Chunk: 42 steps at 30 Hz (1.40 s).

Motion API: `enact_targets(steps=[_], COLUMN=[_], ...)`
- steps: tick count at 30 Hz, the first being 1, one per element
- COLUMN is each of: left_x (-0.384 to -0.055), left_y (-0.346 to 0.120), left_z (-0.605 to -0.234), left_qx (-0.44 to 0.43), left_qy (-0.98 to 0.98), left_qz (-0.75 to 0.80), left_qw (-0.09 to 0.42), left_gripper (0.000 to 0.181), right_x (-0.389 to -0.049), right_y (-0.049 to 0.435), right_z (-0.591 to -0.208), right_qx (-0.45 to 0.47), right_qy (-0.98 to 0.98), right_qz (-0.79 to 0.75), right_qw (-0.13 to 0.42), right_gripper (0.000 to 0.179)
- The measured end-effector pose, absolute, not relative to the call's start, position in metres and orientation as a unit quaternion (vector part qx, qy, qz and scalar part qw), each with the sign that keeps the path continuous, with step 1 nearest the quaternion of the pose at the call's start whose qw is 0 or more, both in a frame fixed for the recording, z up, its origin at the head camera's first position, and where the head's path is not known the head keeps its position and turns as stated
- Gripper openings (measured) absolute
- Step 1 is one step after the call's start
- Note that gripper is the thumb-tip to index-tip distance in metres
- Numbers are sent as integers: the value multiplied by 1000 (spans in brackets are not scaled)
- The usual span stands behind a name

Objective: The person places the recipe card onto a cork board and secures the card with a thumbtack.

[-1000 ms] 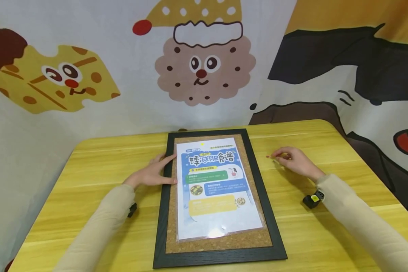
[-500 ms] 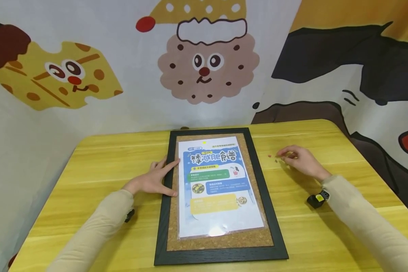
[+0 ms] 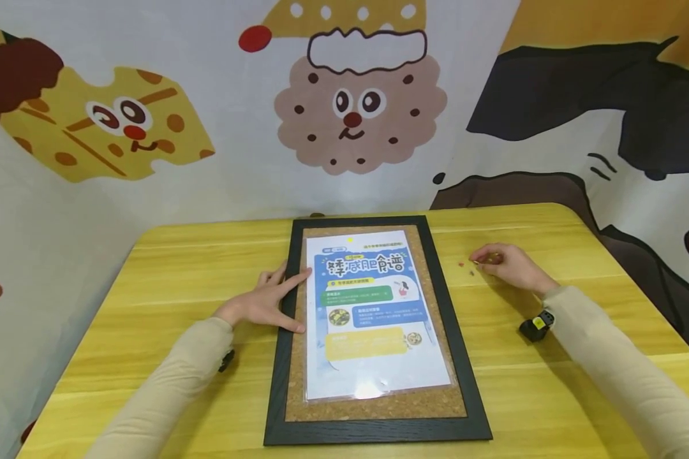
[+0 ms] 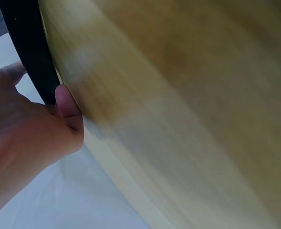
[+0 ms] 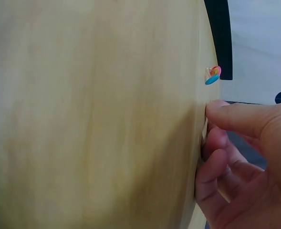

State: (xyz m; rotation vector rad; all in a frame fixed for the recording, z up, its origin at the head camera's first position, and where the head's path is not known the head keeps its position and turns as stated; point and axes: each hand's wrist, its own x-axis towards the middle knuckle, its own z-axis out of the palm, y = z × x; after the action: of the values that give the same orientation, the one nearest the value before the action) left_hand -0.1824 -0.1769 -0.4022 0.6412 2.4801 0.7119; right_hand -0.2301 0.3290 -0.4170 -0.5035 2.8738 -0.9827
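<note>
In the head view, a corkboard (image 3: 373, 408) in a black frame lies on the table. A printed sheet (image 3: 373, 370) in a clear cover lies over it, with a small yellow dot, perhaps a pin head, at its top. My left hand (image 3: 264, 303) rests across the frame's left side, thumb and index finger spread to the sheet's edge. Right of the board, my right hand (image 3: 508, 264) is low over the table, fingers bent and thumb near the index finger. Whether they pinch anything is hidden. Just beyond the fingertips lie small colored thumbtacks (image 5: 213, 76), one blue, one reddish.
The yellow wood-grain table (image 3: 178, 268) extends on both sides of the board. A cloth (image 3: 224, 185) printed with cartoon food hangs behind its back edge. Each wrist wears a black camera, such as the right one (image 3: 535, 326).
The right fingertips have drawn back to the right from the reddish thumbtack, leaving the small tacks visible on the table. The left hand stays on the frame. The head view has shifted slightly.
</note>
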Motion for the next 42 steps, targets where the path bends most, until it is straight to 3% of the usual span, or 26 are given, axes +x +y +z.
enact_targets(steps=[17,27,42], left_x=[-184,-184,-183], left_y=[-178,-179,-178], left_z=[-402,-406,-406], left_qx=[242,240,237], left_qy=[904,908,908], left_qz=[259,254,255], left_qw=[240,230,234], left_gripper=[107,105,106], right_x=[-231,-230,-229], right_y=[330,311,273], right_z=[-420,-413,-401], right_qx=[-156,-158,-164], right_qy=[915,868,861], right_qz=[-369,-469,-477], right_qw=[33,44,66], right_gripper=[16,19,24])
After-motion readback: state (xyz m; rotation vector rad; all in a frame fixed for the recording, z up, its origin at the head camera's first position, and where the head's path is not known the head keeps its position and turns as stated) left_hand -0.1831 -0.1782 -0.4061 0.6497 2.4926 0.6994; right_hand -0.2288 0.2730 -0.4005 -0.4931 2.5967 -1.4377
